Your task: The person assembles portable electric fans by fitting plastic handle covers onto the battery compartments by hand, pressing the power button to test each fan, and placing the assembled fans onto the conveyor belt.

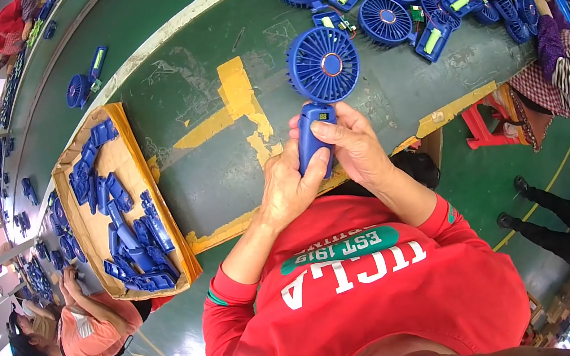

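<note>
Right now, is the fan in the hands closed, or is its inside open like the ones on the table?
Closed. The fan held by both hands shows a whole blue handle; the fans on the table show green batteries.

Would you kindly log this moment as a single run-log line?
left hand: grips blue fan handle | right hand: clasps handle from right | fan: upright above green table | cardboard tray: blue parts, left

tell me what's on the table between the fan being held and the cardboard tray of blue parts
Nothing lies there: between the handheld fan and the cardboard tray the head view shows bare green table with worn yellow paint.
</note>
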